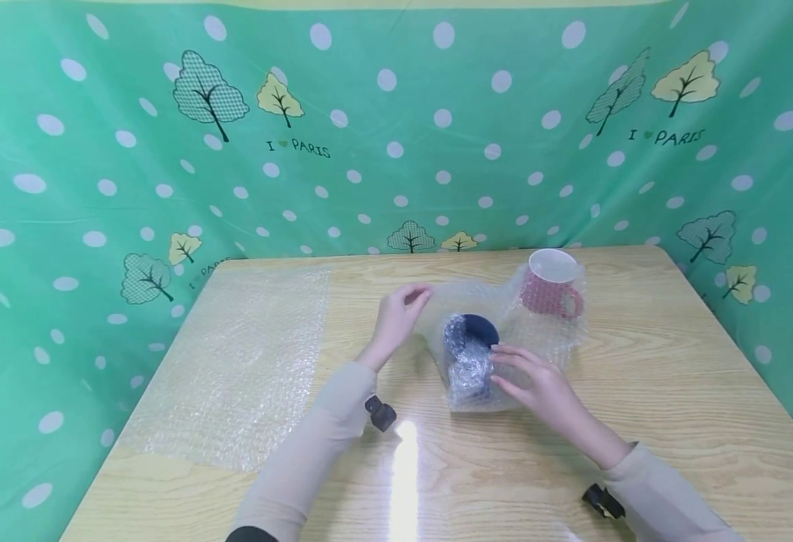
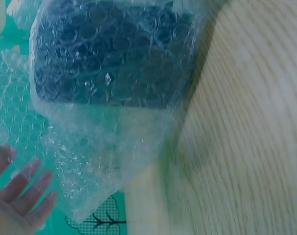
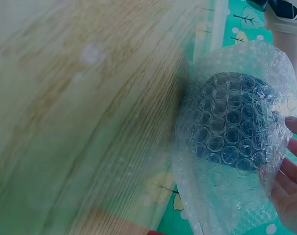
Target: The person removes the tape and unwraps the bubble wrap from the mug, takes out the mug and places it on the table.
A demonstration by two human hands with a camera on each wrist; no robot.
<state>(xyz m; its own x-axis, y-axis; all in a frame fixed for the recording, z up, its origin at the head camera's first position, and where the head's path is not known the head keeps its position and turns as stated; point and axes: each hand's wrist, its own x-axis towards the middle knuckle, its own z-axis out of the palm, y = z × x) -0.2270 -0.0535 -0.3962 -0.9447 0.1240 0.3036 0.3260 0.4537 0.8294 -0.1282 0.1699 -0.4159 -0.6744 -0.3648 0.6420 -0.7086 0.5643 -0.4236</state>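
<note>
A dark blue cup [image 1: 481, 329] is partly wrapped in bubble wrap [image 1: 471, 376], its round opening showing at the top; no handle can be made out. In both wrist views its dark side shows through the bubbles. My left hand [image 1: 399, 312] is at the wrap's far left edge, and the left wrist view shows its fingers [image 2: 28, 196] spread apart beside the plastic. On the cup's right, my right hand [image 1: 532, 376] touches the wrap with extended, slightly bent fingers [image 3: 290, 171]. Behind it stands a red mug [image 1: 547, 292] with a white inside, upright and covered by bubble wrap.
A large flat sheet of bubble wrap [image 1: 234, 361] covers the left part of the wooden table [image 1: 640, 361]. Behind the table hangs a green dotted cloth [image 1: 396, 90] with printed trees. Light glares off the table's front middle.
</note>
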